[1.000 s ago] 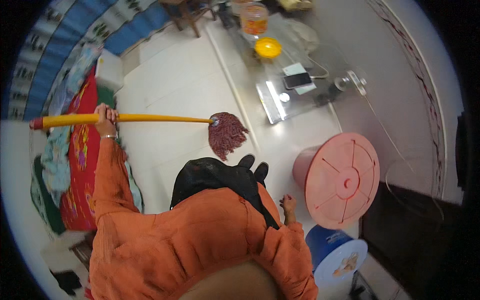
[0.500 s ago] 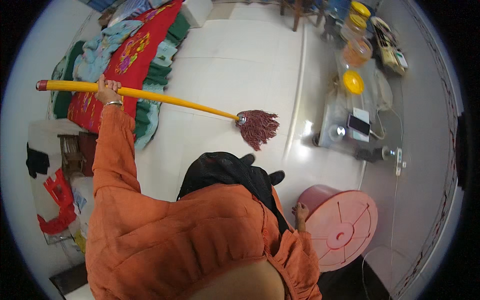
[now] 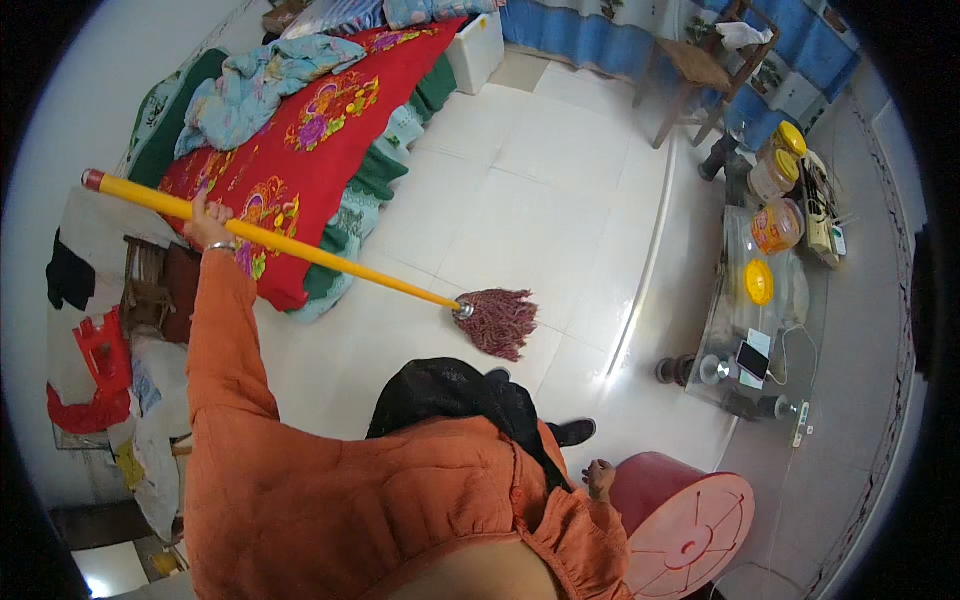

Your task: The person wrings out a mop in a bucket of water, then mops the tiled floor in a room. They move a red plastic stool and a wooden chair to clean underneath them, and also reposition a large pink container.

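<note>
On the white tiled floor (image 3: 560, 210) our left hand (image 3: 205, 225), fingers wrapped round the yellow-handled maroon string mop (image 3: 497, 320), has swung it nearer the glass table (image 3: 735, 300), right hand (image 3: 598, 478) loosely curled, empty.

White tiled floor (image 3: 520, 200), bed with red quilt (image 3: 300, 150), glass table (image 3: 770, 330), wooden chair (image 3: 700, 75), blue curtain (image 3: 590, 30)

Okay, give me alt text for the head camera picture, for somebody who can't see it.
A person in an orange top grips a yellow mop handle in the left hand, its red string mop head on the white tiled floor. The right hand hangs beside a pink plastic stool. A bed with a red floral blanket lies left, a glass table right.
</note>
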The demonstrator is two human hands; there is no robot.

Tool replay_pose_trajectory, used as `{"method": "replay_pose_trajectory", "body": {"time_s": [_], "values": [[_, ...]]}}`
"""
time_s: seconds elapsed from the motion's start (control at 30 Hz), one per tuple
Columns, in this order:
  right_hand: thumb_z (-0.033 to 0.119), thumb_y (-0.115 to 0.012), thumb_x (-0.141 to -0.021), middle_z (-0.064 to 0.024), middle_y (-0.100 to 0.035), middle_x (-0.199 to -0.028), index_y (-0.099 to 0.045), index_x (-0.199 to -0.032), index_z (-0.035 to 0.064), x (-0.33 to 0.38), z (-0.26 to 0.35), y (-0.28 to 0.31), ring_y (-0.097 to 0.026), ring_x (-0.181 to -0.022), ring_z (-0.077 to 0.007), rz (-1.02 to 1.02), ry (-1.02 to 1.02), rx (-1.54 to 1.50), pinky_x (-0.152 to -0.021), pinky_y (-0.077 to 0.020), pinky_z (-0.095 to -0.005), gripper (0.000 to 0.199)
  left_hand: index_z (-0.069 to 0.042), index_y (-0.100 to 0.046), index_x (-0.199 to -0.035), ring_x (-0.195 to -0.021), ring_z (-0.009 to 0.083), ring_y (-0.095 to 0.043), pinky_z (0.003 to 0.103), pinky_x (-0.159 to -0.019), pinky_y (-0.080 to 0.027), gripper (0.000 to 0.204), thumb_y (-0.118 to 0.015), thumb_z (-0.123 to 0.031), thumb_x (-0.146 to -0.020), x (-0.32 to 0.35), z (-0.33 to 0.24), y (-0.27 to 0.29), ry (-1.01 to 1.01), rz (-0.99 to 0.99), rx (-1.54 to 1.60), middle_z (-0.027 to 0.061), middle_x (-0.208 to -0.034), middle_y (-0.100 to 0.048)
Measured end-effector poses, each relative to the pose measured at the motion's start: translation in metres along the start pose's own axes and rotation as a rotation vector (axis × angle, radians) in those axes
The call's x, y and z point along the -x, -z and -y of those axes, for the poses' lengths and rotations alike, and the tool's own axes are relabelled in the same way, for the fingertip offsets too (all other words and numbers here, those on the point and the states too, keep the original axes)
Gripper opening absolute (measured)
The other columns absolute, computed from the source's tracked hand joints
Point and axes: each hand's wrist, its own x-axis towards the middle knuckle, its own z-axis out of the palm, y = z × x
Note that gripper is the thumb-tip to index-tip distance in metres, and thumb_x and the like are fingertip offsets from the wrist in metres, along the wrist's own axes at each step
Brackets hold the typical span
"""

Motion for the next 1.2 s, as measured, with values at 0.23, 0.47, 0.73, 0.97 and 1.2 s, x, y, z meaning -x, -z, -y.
{"method": "replay_pose_trajectory", "body": {"time_s": [0.23, 0.47, 0.73, 0.97, 1.2], "values": [[0.015, -0.052, -0.081, -0.0153, -0.058, -0.082, -0.044, -0.111, -0.0095, 0.011, 0.038, -0.070, -0.061, -0.063, -0.0212, 0.019, 0.106, 0.075, -0.047, -0.0483, -0.0289, 0.039, -0.010, -0.045, -0.067, -0.041, 0.0132, -0.039, 0.029, -0.042, -0.037, 0.034, -0.062, -0.039, -0.077, -0.105, 0.056, 0.072, 0.103, 0.060, -0.289, 0.0015, -0.052, -0.041], [0.015, -0.054, -0.079, -0.0168, -0.061, -0.082, -0.048, -0.109, -0.0063, 0.043, 0.045, -0.063, -0.062, -0.061, -0.0196, -0.115, 0.097, 0.057, -0.047, -0.0474, -0.0277, 0.037, 0.005, -0.047, -0.113, -0.074, 0.0239, -0.057, 0.034, -0.069, -0.045, 0.073, -0.053, -0.057, -0.074, -0.167, 0.131, 0.110, 0.274, -0.051, -0.937, 0.0081, -0.071, -0.058], [0.020, -0.053, -0.074, -0.0200, -0.062, -0.077, -0.052, -0.104, -0.0086, 0.071, -0.003, -0.063, -0.063, -0.064, -0.0238, -0.219, 0.032, 0.261, -0.062, -0.0496, -0.0330, 0.041, -0.001, -0.049, -0.113, -0.066, 0.0184, -0.054, 0.030, -0.056, -0.043, 0.053, -0.052, -0.041, -0.079, -0.222, 0.169, 0.116, 0.295, 0.075, -1.095, 0.0063, -0.072, -0.058], [0.021, -0.052, -0.077, -0.0186, -0.062, -0.080, -0.050, -0.108, -0.0075, 0.085, 0.035, -0.084, -0.062, -0.064, -0.0214, -0.181, 0.075, 0.338, -0.058, -0.0490, -0.0312, 0.042, -0.006, -0.051, -0.114, -0.059, 0.0136, -0.052, 0.027, -0.046, -0.041, 0.038, -0.051, -0.027, -0.082, -0.202, 0.235, 0.119, 0.484, 0.244, -1.095, 0.0047, -0.073, -0.057], [0.018, -0.054, -0.078, -0.0182, -0.060, -0.081, -0.048, -0.108, -0.0084, 0.074, -0.010, -0.100, -0.062, -0.066, -0.0207, -0.232, 0.078, 0.101, -0.051, -0.0495, -0.0295, 0.041, -0.010, -0.051, -0.116, -0.071, 0.0109, -0.056, 0.024, -0.053, -0.045, 0.035, -0.055, -0.021, -0.083, -0.039, 0.309, 0.023, 0.774, 0.885, -1.023, -0.0003, -0.086, -0.058]]}}
